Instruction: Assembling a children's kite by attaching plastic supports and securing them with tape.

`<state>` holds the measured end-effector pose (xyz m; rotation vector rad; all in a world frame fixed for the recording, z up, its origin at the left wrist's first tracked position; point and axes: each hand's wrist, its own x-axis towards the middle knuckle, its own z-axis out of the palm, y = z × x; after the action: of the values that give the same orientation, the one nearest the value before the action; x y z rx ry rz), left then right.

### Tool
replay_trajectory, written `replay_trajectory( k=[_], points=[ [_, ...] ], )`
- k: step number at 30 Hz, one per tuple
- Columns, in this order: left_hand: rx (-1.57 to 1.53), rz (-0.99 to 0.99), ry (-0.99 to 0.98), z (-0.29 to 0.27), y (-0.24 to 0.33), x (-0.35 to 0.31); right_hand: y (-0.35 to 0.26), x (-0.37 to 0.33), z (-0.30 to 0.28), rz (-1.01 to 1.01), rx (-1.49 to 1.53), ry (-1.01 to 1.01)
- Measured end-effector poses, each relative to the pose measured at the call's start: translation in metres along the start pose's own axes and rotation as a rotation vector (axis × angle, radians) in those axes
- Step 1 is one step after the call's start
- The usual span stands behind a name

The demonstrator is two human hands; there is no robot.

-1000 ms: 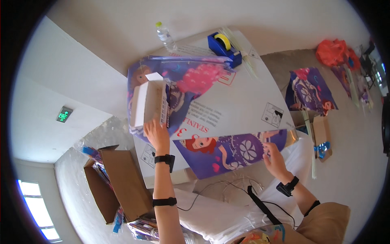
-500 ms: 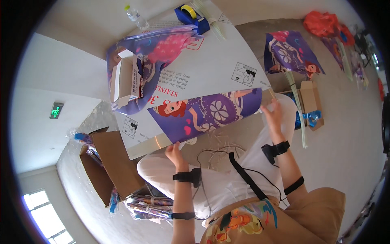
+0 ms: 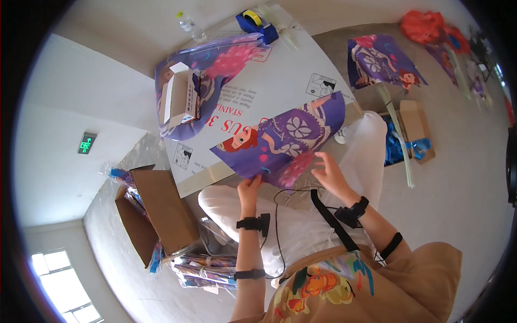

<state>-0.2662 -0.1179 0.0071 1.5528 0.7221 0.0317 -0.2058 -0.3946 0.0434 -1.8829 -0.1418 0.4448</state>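
A thin purple sheet (image 3: 299,129) printed with a red-haired cartoon princess lies partly on the white board-topped table, its near part hanging over the edge above my lap. My left hand (image 3: 249,194) pinches the sheet's near edge, left of the pink printed patch. Just right of that patch, my right hand (image 3: 331,176) is lifted with its fingers apart and holds nothing. The sheet's right end curves up a little from the table (image 3: 291,64).
A bundled printed sheet (image 3: 231,59) with an open white box (image 3: 182,94) on it lies at the left. Behind stand a blue tape dispenser (image 3: 257,27) and a bottle (image 3: 189,26). Cardboard boxes (image 3: 169,210) flank me; another printed sheet with pale sticks (image 3: 396,129) is at right.
My right hand has let go of the sheet's right end and moved left and nearer. The sheet has shifted and opened toward me, showing its pink patch; my left hand still pinches its edge.
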Motion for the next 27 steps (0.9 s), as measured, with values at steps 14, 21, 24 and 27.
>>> replay_trajectory(
  k=[14,21,24,27],
  points=[
    [0.055,-0.044,-0.217,-0.007,0.067,0.048,-0.036,0.037,0.016,-0.42,-0.582,0.334],
    [-0.29,-0.322,-0.419,0.001,0.063,0.03,-0.001,0.074,-0.001,-0.242,-0.766,0.243],
    [-0.541,-0.438,-0.266,-0.002,0.069,0.045,0.008,0.084,0.01,-0.25,-0.815,0.252],
    [-0.324,-0.253,-0.121,0.006,0.08,0.077,0.005,0.102,0.013,-0.241,-0.807,0.262]
  ],
)
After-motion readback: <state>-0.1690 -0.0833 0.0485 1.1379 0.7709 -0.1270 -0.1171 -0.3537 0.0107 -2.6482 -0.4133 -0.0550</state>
